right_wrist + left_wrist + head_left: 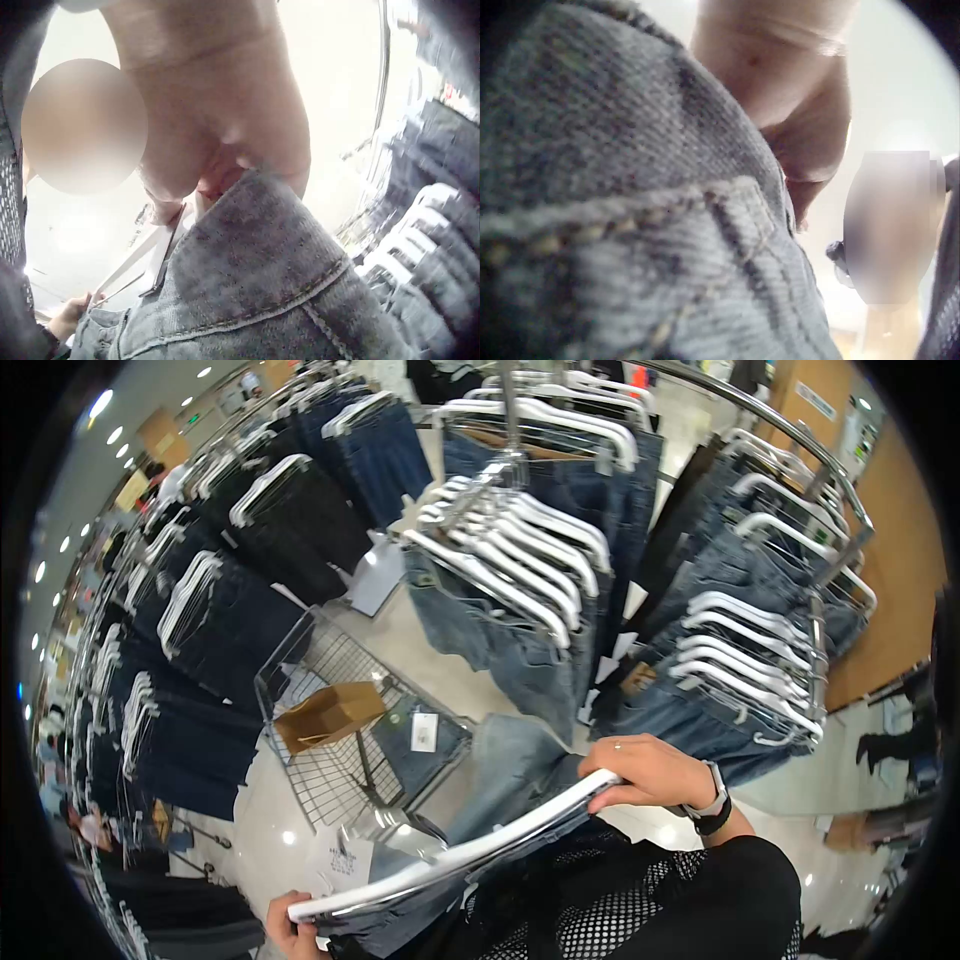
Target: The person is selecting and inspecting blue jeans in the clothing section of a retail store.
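Note:
A white hanger (470, 852) slants across the front of the person's body, carrying a pair of grey-blue jeans (515, 755). At its lower left end, the left hand (290, 926) pinches the tip between thumb and fingers. The right hand (655, 768) grips the other end, thumb below and fingers over the top. A white paper tag (345, 863) hangs beside the jeans. Close-up denim (592, 112) fills much of the left wrist view, with the left hand (810, 142) behind it. From the right wrist, the waistband (255, 240) shows right below the right hand (225, 105).
A wire shopping cart (300, 785) stands ahead, holding a brown paper bag (335, 715) and folded jeans (400, 755) with a white label. Metal racks of jeans on white hangers stand in front (500, 640), at right (740, 690) and along the left (200, 620).

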Tool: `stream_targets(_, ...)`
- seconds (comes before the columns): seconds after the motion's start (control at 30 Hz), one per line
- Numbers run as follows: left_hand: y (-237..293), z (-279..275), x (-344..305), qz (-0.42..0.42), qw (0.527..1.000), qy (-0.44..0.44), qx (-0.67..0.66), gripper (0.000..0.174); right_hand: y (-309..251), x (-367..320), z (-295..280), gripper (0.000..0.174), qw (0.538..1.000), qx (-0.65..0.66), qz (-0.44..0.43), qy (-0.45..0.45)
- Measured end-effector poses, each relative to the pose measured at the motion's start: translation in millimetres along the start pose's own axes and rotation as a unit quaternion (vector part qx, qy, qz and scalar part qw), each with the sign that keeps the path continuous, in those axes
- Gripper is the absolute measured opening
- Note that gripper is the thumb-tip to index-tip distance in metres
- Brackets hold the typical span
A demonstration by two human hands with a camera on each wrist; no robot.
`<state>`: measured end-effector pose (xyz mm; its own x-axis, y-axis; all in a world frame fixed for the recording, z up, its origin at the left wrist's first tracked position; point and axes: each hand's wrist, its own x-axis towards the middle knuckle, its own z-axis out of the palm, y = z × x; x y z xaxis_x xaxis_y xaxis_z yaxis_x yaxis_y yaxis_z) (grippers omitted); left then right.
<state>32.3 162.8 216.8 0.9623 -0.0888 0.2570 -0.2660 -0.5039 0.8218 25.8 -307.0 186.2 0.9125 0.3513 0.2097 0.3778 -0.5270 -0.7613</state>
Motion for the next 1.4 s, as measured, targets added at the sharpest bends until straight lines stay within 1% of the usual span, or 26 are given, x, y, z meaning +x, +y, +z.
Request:
stream_targets(0.03, 0.7, 4.5, -2.0, 0.030, 0.999, -0.039, -0.022, 0.046, -2.8, -21.4, -10.0, 0.040, 1.000, -0.003, 0.014, 0.017)
stream_targets(0.1, 10.8, 25.3, -13.3, 0.023, 0.996, -0.078, -0.031, 0.052, -3.4, -69.0, -26.7, 0.039, 0.997, -0.001, 0.051, 0.050)
stream_targets(0.17, 44.8, 57.4, -2.8, 0.015, 0.975, -0.220, -0.016, 0.050, -7.3, -117.2, -41.8, 0.035, 0.987, 0.010, 0.109, 0.121)
stream_targets(0.2, 48.7, 79.9, -1.1, 0.041, 0.967, -0.251, -0.026, 0.045, -5.0, -143.4, -46.4, 0.032, 0.978, -0.003, 0.128, 0.168)
stream_targets(0.23, 61.6, 108.0, -1.3, 0.015, 0.962, -0.263, -0.077, 0.035, -3.4, -170.2, -49.4, 0.030, 0.965, -0.015, 0.147, 0.215)
stream_targets(0.27, 73.6, 124.7, 2.8, 0.044, 0.969, -0.231, -0.075, 0.049, -7.4, -195.0, -53.0, 0.029, 0.951, -0.016, 0.178, 0.252)
stream_targets(0.3, 89.6, 152.6, 9.3, 0.112, 0.964, -0.234, -0.060, 0.039, -13.6, -219.3, -55.6, 0.028, 0.935, -0.016, 0.209, 0.288)
stream_targets(0.33, 98.7, 172.7, 10.2, 0.095, 0.953, -0.281, -0.056, 0.033, -17.8, -243.1, -52.5, 0.028, 0.911, -0.022, 0.230, 0.341)
stream_targets(0.37, 113.5, 193.4, 14.7, 0.105, 0.935, -0.330, -0.074, 0.030, -19.2, -273.2, -49.0, 0.033, 0.897, -0.029, 0.247, 0.367)
stream_targets(0.43, 117.0, 221.7, 13.9, 0.102, 0.887, -0.443, -0.074, 0.033, -37.5, -312.0, -44.8, 0.038, 0.862, -0.046, 0.284, 0.417)
stream_targets(0.5, 134.2, 245.4, 7.7, 0.119, 0.845, -0.509, -0.108, 0.033, -50.0, -347.8, -35.1, 0.041, 0.823, -0.072, 0.297, 0.478)
stream_targets(0.53, 138.1, 254.0, 2.0, 0.121, 0.841, -0.516, -0.109, 0.033, -54.2, -363.3, -31.9, 0.041, 0.816, -0.078, 0.291, 0.494)
stream_targets(0.6, 140.8, 270.8, -7.0, 0.177, 0.774, -0.591, -0.141, 0.035, -60.3, -388.4, -25.5, 0.041, 0.800, -0.095, 0.296, 0.514)
stream_targets(0.7, 138.6, 288.7, -17.7, 0.202, 0.757, -0.611, -0.117, 0.038, -64.0, -404.7, -22.1, 0.042, 0.781, -0.112, 0.298, 0.538)
stream_targets(0.77, 128.7, 301.5, -18.0, 0.201, 0.770, -0.604, -0.025, 0.040, -57.0, -399.7, -27.2, 0.039, 0.778, -0.118, 0.343, 0.513)
stream_targets(0.8, 125.9, 314.4, -14.8, 0.183, 0.788, -0.586, -0.054, 0.040, -43.7, -395.5, -26.6, 0.036, 0.767, -0.109, 0.327, 0.541)
stream_targets(0.83, 126.3, 329.6, -9.0, 0.164, 0.804, -0.566, -0.083, 0.039, -33.8, -393.7, -32.5, 0.033, 0.769, -0.095, 0.341, 0.533)
stream_targets(0.9, 136.5, 359.5, 10.0, 0.156, 0.829, -0.536, -0.043, 0.033, -12.6, -385.9, -47.0, 0.030, 0.761, -0.102, 0.348, 0.537)
stream_targets(1.0, 162.2, 392.6, 34.4, 0.209, 0.837, -0.491, -0.117, 0.028, 10.1, -370.5, -71.5, 0.026, 0.755, -0.094, 0.286, 0.583)
stream_targets(1.07, 172.9, 406.9, 45.4, 0.250, 0.850, -0.441, -0.142, 0.025, 32.7, -367.9, -79.2, 0.025, 0.750, -0.074, 0.283, 0.594)
stream_targets(1.1, 170.3, 416.2, 52.7, 0.250, 0.854, -0.433, -0.141, 0.025, 44.6, -367.5, -79.8, 0.025, 0.745, -0.054, 0.283, 0.601)
stream_targets(1.17, 155.8, 428.6, 59.9, 0.233, 0.866, -0.426, -0.119, 0.024, 67.1, -367.9, -70.1, 0.022, 0.784, -0.070, 0.259, 0.560)
stream_targets(1.23, 125.1, 445.3, 57.1, 0.232, 0.862, -0.436, -0.113, 0.024, 89.4, -372.3, -50.0, 0.022, 0.782, -0.077, 0.328, 0.525)
stream_targets(1.27, 112.1, 453.9, 53.6, 0.195, 0.855, -0.462, -0.135, 0.024, 93.5, -365.8, -41.6, 0.022, 0.766, -0.043, 0.315, 0.559)
stream_targets(1.3, 114.3, 457.6, 48.9, 0.217, 0.861, -0.434, -0.150, 0.025, 99.3, -367.1, -34.0, 0.021, 0.751, -0.006, 0.294, 0.590)
stream_targets(1.4, 115.8, 459.6, 49.1, 0.210, 0.863, -0.445, -0.119, 0.025, 103.2, -378.2, -23.9, 0.022, 0.745, -0.008, 0.298, 0.596)
